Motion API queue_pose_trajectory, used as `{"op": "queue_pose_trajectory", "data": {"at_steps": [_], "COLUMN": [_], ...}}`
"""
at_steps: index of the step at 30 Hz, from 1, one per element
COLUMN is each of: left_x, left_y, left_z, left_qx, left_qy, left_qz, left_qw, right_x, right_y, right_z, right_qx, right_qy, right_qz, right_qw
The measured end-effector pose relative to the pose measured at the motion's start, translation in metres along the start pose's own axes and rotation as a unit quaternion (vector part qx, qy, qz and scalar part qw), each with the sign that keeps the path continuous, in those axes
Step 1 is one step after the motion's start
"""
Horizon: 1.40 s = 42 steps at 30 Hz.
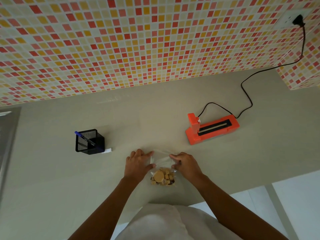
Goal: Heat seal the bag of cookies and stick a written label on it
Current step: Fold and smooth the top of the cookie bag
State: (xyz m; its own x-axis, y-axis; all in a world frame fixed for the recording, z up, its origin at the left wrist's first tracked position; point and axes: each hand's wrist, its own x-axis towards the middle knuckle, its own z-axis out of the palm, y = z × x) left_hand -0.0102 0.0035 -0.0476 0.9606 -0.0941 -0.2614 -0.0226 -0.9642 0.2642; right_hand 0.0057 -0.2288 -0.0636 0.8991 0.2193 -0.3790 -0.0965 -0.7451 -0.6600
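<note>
- A metal sink rim (7, 135) shows at the far 9 o'clock edge of the view.
- A black mesh pen holder (90, 142) stands on the grey counter (52, 179), at about 10 o'clock from the bag and well apart from it. A blue pen (84, 138) leans inside, its top poking out toward 10 o'clock.
- A white label strip (107, 150) lies flat just beside the holder's 4 o'clock corner.
- The left hand (138, 163) pinches the bag's 9 o'clock edge, with the thumb below and the fingers stretched over the film.
- The clear bag (161, 160) lies on the counter near its front edge, between the two hands. Its mouth points to 12 o'clock, and the cookies (162, 177) are bunched at the 6 o'clock end: one round piece among small cubes.
- The right hand (185, 163) grips the bag's 3 o'clock edge, fingers curled and thumb tucked under them.
- An orange heat sealer (212, 129) sits at 1 o'clock from the bag, apart from it. Its arm stands raised at the 9 o'clock end, and the dark sealing strip is bare.
- A black cord (247, 94) runs from the sealer toward 1 o'clock to a plug (297, 19) in the tiled wall (121, 40).
</note>
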Motion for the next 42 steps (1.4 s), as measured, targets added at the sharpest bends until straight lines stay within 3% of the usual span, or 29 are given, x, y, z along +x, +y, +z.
{"op": "queue_pose_trajectory", "data": {"at_steps": [3, 6, 10, 15, 21, 25, 30, 36, 42], "left_x": [0.001, 0.003, 0.003, 0.003, 0.002, 0.003, 0.006, 0.009, 0.011], "left_y": [0.0, 0.0, 0.0, -0.001, -0.003, -0.001, 0.004, -0.001, -0.007], "left_z": [-0.001, -0.002, -0.002, 0.0, 0.004, 0.003, -0.001, 0.013, 0.01], "left_qx": [0.011, 0.02, 0.025, 0.021, 0.021, 0.019, 0.007, -0.002, 0.066], "left_qy": [-0.011, -0.021, -0.026, -0.024, -0.03, -0.026, 0.009, 0.014, -0.01], "left_qz": [0.0, 0.002, 0.001, -0.006, -0.013, -0.001, 0.056, 0.309, 0.273], "left_qw": [1.0, 1.0, 0.999, 0.999, 0.999, 0.999, 0.998, 0.951, 0.96], "right_x": [0.002, 0.004, 0.006, 0.01, 0.009, 0.007, 0.009, 0.01, 0.01], "right_y": [-0.006, -0.015, -0.034, -0.036, -0.023, -0.018, -0.017, -0.016, -0.014], "right_z": [-0.003, -0.002, 0.008, 0.016, 0.002, 0.004, 0.009, 0.008, 0.009], "right_qx": [-0.018, 0.069, 0.248, 0.35, 0.463, 0.475, 0.487, 0.501, 0.518], "right_qy": [0.013, 0.024, -0.06, -0.108, -0.054, -0.023, -0.011, -0.018, -0.013], "right_qz": [-0.023, -0.077, -0.021, 0.05, 0.103, 0.104, 0.106, 0.11, 0.107], "right_qw": [0.999, 0.994, 0.967, 0.929, 0.879, 0.874, 0.867, 0.859, 0.849]}}
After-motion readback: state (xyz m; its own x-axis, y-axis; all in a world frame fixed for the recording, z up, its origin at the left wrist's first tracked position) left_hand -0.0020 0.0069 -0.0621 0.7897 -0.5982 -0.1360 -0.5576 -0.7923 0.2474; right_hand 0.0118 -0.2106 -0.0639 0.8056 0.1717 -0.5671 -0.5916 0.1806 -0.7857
